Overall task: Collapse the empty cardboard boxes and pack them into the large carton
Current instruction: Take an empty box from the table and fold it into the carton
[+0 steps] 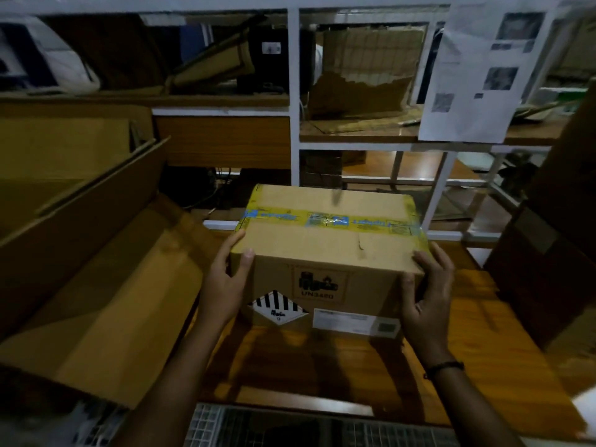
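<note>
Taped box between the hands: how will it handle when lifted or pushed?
The taped box probably stays stiff: yellow tape still seals its top. Flat sides give the left hand and right hand firm purchase. Broad and low, so unlikely to tip. Weight can't be judged.

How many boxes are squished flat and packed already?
None that I can see. The big open brown cardboard carton on the left looks empty. The left hand and right hand grip the small brown cardboard box with yellow and blue tape, still taped and boxy. Opening, flattening and packing it remain.
</note>
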